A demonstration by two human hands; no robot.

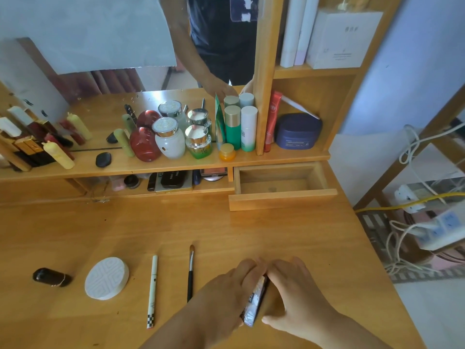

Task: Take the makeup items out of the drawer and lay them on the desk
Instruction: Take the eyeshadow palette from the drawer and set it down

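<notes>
Both hands meet low on the wooden desk (pixel 251 230). My left hand (pixel 226 290) and my right hand (pixel 294 290) press from either side on a flat dark makeup palette (pixel 255 302) with a shiny patterned cover, held on edge against the desk. To the left lie a dark-handled makeup brush (pixel 190 275), a white pencil with a checkered end (pixel 152 290), a round white embossed compact (pixel 107 278) and a dark lipstick tube (pixel 51 277). The small wooden drawer (pixel 281 199) at the back right is pulled out and looks bare inside.
A shelf (pixel 151 166) above the desk carries jars, bottles, a red case and tubes in front of a mirror. Palettes and compacts sit in the slot (pixel 173 181) below it. A navy jar (pixel 297 132) stands in the right cubby. Cables and power strips (pixel 432 222) hang beyond the desk's right edge.
</notes>
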